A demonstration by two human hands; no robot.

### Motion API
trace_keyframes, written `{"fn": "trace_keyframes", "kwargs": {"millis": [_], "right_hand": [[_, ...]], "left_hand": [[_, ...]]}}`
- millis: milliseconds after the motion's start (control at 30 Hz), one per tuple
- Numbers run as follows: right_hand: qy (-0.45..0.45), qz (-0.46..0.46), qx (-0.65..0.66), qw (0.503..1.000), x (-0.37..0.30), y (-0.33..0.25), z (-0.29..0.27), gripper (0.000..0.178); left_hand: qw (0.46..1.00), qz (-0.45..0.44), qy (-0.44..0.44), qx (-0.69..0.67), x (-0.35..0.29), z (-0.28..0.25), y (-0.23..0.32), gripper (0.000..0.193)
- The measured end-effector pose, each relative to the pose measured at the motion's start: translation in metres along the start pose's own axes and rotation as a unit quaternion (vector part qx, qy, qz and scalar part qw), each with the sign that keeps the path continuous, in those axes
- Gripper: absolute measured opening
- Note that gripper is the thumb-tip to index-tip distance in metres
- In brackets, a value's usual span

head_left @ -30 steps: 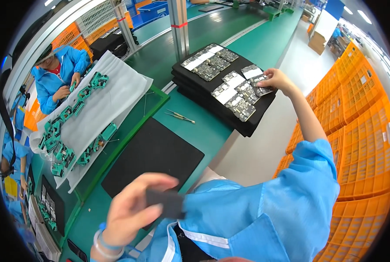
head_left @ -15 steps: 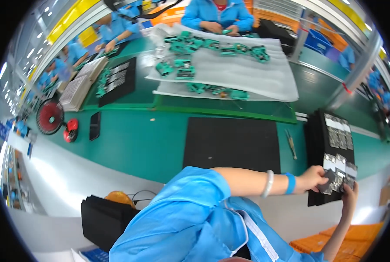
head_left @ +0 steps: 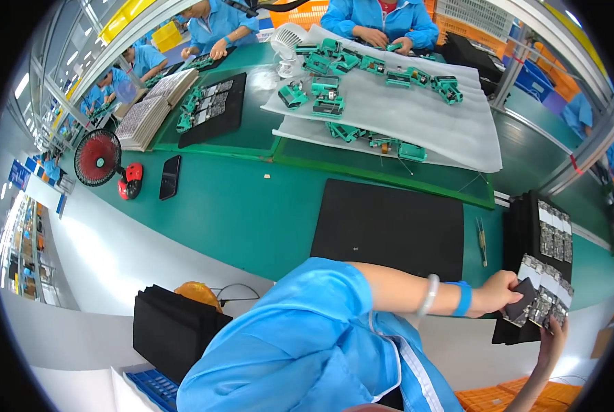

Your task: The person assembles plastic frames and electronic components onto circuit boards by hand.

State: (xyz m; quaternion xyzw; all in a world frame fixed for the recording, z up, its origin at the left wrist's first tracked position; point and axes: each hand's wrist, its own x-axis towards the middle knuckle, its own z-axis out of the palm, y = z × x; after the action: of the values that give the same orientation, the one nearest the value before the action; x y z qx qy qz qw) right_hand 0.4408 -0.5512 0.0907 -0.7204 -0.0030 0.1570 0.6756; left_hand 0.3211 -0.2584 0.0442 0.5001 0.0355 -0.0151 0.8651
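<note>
Blue-sleeved left arm (head_left: 404, 290) slants rightward, fingers (head_left: 509, 296) pinching a black block (head_left: 522, 303).

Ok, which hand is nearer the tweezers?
Left: the left hand is below and slightly right of the tweezers in the picture; the right hand is farther down and right.

left arm (head_left: 406, 287) stretched rightward | left fingers (head_left: 513, 297) curled | right forearm (head_left: 532, 380) slanting up | right fingers (head_left: 556, 327) nearby
</note>
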Motion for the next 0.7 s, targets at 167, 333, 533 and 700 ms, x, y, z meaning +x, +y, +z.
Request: {"fn": "trace_keyframes", "kwargs": {"millis": [167, 333, 533, 700], "right_hand": [[-0.029, -0.036, 0.060, 0.997, -0.047, -0.017, 0.076, 0.062], [-0.119, 0.046, 0.080, 0.989, -0.077, 0.006, 0.223, 0.071], [-0.273, 0.122, 0.081, 0.951, -0.071, 0.076, 0.335, 0.055], [-0.274, 0.128, 0.063, 0.951, -0.074, 0.087, 0.353, 0.050]], "left_hand": [[1.000, -0.012, -0.012, 0.016, -0.125, -0.086, 0.084, 0.023], [0.987, 0.013, 0.144, 0.066, -0.225, -0.162, 0.102, 0.016], [0.954, -0.001, 0.282, 0.104, -0.277, -0.228, 0.059, 0.013], [0.740, -0.069, 0.326, 0.585, -0.269, -0.187, 0.107, 0.019]]}}
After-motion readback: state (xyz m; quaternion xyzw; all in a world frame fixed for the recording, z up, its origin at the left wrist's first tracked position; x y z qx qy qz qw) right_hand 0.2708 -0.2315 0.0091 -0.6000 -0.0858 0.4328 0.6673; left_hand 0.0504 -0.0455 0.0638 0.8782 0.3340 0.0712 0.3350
